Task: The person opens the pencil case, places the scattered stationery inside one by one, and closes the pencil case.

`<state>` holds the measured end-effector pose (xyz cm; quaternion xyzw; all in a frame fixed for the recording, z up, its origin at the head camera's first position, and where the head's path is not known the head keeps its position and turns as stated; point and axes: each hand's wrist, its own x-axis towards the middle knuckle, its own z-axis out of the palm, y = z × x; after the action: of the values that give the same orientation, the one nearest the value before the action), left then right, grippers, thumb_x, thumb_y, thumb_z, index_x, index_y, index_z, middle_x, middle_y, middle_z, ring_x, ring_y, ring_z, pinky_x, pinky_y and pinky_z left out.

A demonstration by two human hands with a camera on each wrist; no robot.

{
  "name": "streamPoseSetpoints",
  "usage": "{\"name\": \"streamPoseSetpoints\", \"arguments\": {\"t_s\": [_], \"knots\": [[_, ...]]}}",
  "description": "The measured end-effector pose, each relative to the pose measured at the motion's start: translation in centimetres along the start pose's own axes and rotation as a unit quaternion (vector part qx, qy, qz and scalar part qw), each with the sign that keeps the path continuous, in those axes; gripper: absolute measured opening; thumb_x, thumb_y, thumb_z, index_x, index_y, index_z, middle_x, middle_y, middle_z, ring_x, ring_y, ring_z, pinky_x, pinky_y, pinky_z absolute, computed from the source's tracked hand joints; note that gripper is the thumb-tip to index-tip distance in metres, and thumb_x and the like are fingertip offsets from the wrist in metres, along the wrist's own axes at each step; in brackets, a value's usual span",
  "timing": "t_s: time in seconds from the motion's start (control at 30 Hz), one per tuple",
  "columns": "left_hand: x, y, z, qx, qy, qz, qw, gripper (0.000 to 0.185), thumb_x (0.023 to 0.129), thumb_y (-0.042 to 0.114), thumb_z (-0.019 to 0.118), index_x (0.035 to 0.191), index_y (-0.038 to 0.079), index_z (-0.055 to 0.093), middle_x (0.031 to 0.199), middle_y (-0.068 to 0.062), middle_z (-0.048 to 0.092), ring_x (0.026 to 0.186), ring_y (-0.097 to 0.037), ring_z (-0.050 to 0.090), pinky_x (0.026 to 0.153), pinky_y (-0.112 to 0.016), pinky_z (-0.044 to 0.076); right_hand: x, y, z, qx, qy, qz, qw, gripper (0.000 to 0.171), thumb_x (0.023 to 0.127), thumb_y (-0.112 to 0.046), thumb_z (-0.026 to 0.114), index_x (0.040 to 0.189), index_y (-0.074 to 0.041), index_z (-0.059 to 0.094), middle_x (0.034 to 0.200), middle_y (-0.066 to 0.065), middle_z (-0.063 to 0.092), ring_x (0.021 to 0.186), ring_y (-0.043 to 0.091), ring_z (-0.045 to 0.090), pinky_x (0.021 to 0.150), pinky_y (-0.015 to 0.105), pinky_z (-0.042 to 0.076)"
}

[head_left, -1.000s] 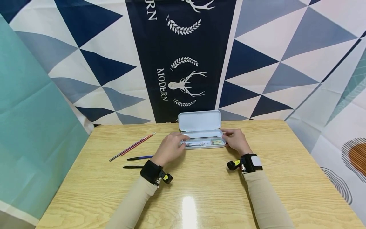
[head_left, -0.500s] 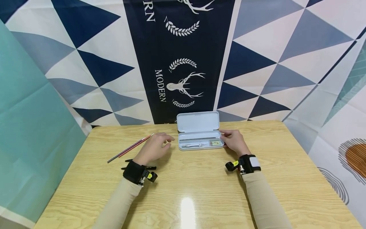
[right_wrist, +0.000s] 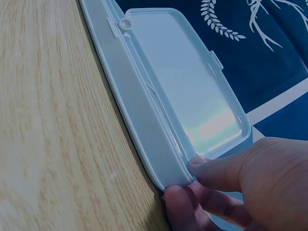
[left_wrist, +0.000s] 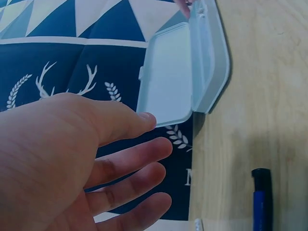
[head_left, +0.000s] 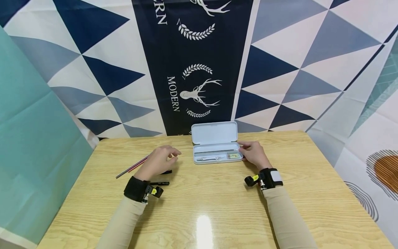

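Observation:
A light blue pencil case (head_left: 214, 133) lies unfolded at the back of the table, its lid tipped up against the cloth. Inside are a silver drawing compass (head_left: 209, 158) and a small yellow-green item (head_left: 233, 156). My right hand (head_left: 255, 155) pinches the case's right end between thumb and fingers, as the right wrist view confirms. To the left of the case hovers my left hand (head_left: 158, 160), fingers relaxed and spread, holding nothing. Beneath it lie a blue-and-black pen (left_wrist: 262, 199) and a black pen (head_left: 160, 183), both partly hidden in the head view.
Two thin pencils (head_left: 132, 167), one dark and one red, lie at the left, their far ends covered by my left hand. A patterned cloth (head_left: 196, 76) hangs directly behind the table's back edge. Bare wood (head_left: 202, 193) stretches before the case.
My left hand has let go of the case's left end and moved left, over the pens. The right hand keeps its hold on the right end. The view has shifted slightly.

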<state>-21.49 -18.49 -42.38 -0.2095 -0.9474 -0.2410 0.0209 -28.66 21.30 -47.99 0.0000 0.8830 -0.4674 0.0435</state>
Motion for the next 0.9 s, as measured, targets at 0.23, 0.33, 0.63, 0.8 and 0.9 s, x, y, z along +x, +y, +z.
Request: {"name": "streamPoseSetpoints", "arguments": {"t_s": [0.23,0.33,0.63,0.8,0.9], "knots": [[-0.6,-1.1,-1.1,0.028,0.022,0.0,0.9994,0.026,0.107,0.009,0.074,0.13,0.006,0.082,0.126,-0.016,0.083,0.107,-0.033,0.077,0.089,-0.048,0.064,-0.1,0.0,0.1,0.005,-0.002,0.001,1.0,0.043,0.113,-0.006,0.064,0.155,-0.001,0.066,0.133,0.036,0.073,0.073,0.012,0.065,0.063,0.019,0.058],[-1.0,-1.9,-1.6,0.026,0.028,-0.006,0.9993,0.027,0.106,0.008,0.075,0.132,0.006,0.082,0.127,-0.016,0.082,0.107,-0.033,0.076,0.089,-0.048,0.063,0.0,0.1,0.2,0.007,-0.004,-0.001,1.0,0.043,0.113,-0.006,0.064,0.155,0.0,0.066,0.134,0.036,0.074,0.074,0.011,0.066,0.063,0.02,0.059],[-2.3,-3.7,-3.0,0.002,0.047,-0.044,0.9979,0.026,0.106,0.008,0.073,0.131,0.007,0.083,0.129,-0.016,0.082,0.106,-0.034,0.076,0.09,-0.051,0.061,0.0,0.0,0.0,0.0,-0.002,-0.01,1.0,0.043,0.112,-0.006,0.063,0.155,0.002,0.065,0.131,0.037,0.075,0.073,0.01,0.067,0.064,0.019,0.059],[-3.0,-4.4,-3.7,0.005,0.056,-0.073,0.9958,0.028,0.107,0.009,0.074,0.133,0.007,0.082,0.134,-0.018,0.081,0.11,-0.034,0.075,0.088,-0.049,0.059,-0.1,0.1,0.0,0.004,0.001,-0.017,1.0,0.043,0.112,-0.004,0.064,0.153,0.004,0.066,0.125,0.037,0.077,0.068,0.008,0.067,0.062,0.019,0.059],[-3.4,-4.9,-4.0,0.012,0.069,-0.076,0.9946,0.029,0.106,0.008,0.075,0.134,0.005,0.081,0.136,-0.02,0.08,0.112,-0.037,0.074,0.089,-0.05,0.059,-0.1,0.1,0.0,0.002,0.001,-0.015,1.0,0.043,0.112,-0.005,0.063,0.154,0.003,0.066,0.125,0.037,0.077,0.069,0.009,0.067,0.062,0.019,0.059]]}}
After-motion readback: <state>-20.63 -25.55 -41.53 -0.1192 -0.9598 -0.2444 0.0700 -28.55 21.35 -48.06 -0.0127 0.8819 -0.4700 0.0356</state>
